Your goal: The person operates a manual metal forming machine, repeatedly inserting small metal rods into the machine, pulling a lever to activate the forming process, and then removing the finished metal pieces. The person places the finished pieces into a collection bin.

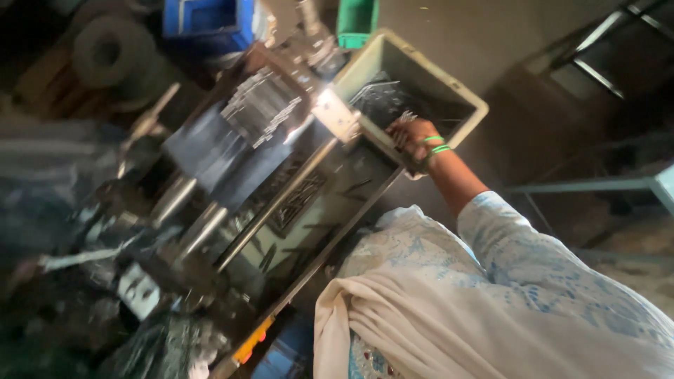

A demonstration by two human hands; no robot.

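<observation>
Right hand in the parts bin beside the machine

At about one o'clock from the frame's centre, the right hand (413,133), green bangles on its wrist, reaches into a beige plastic bin (449,84) and its grip is closed on a bunch of thin metal strips (405,117), fingers curled over them. More strips (263,105) lie stacked on the machine (281,189) at eleven o'clock of the hand. A green bin (357,21) and a blue crate (203,17) stand at twelve o'clock. The left hand is out of sight.
</observation>
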